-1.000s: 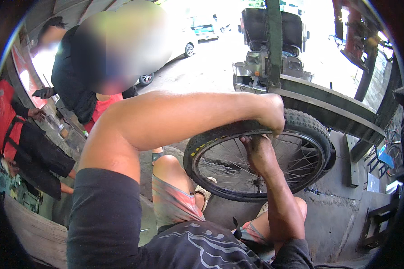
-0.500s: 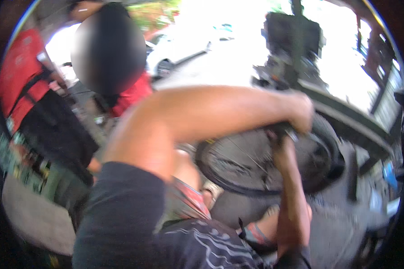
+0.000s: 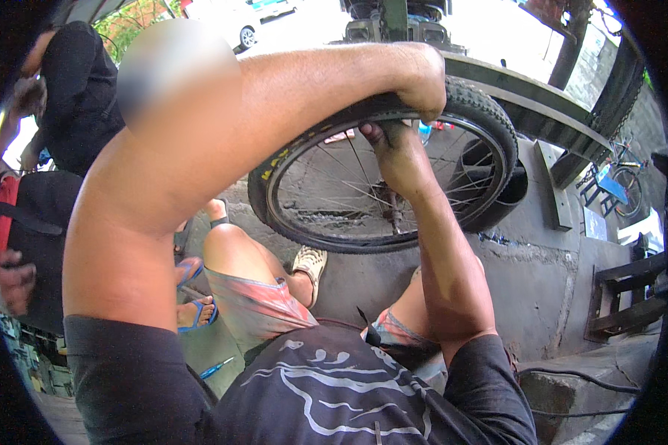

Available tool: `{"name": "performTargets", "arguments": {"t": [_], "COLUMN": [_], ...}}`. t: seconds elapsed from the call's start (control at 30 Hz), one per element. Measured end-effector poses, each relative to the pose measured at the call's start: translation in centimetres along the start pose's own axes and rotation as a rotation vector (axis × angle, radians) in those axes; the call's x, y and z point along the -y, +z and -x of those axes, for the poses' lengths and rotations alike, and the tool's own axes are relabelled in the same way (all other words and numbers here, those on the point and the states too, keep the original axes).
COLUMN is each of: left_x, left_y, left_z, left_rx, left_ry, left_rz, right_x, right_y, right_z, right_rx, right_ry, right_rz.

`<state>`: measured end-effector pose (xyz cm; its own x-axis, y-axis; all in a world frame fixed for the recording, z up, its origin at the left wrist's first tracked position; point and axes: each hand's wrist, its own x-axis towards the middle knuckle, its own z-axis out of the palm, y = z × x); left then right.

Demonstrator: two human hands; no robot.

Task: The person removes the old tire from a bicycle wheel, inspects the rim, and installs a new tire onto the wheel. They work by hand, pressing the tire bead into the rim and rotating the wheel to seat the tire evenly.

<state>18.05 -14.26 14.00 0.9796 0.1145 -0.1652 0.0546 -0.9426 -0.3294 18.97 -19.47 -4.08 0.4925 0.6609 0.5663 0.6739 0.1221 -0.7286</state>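
Observation:
A bicycle wheel (image 3: pixel 490 111) with a black knobby tyre, thin spokes and a hub stands tilted in front of my knees. My left hand (image 3: pixel 423 80) reaches across from the left and is closed over the tyre at the wheel's top; its fingertips are hidden behind the tyre. Just below it, my right hand (image 3: pixel 398 154) comes up across the spokes and grips the rim and tyre from inside, thumb on the near side. A small pale patch shows between the two hands, too small to name.
A black round container (image 3: pixel 508 185) sits behind the wheel's right side. Metal beams (image 3: pixel 542 104) run beyond it. People stand close at my left, one with blue flip-flops (image 3: pixel 197 314). A blue-handled tool (image 3: pixel 217 367) lies on the floor. Black cables (image 3: pixel 579 377) lie at lower right.
The view has swung and sharpened, so the wheel and both hands sit further left and higher in it. Both hands stay on the wheel's top edge.

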Motion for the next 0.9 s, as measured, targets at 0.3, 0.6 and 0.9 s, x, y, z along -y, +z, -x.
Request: {"name": "performTargets", "arguments": {"t": [0.3, 0.6, 0.9], "left_x": [0.4, 2.6, 1.5], "left_y": [1.4, 3.2, 1.9], "left_z": [-1.8, -1.0, -0.6], "left_rx": [-0.104, -0.225, -0.085], "left_ry": [0.021, 0.047, -0.045], "left_rz": [0.067, 0.293, 0.342], "right_x": [-0.1, -0.2, 0.3], "right_y": [-0.4, 1.3, 0.9], "right_z": [0.0, 0.0, 0.2], "right_rx": [-0.077, -0.071, 0.057], "right_ry": [-0.088, -0.063, 0.059], "right_rz": [0.001, -0.11, -0.118]}}
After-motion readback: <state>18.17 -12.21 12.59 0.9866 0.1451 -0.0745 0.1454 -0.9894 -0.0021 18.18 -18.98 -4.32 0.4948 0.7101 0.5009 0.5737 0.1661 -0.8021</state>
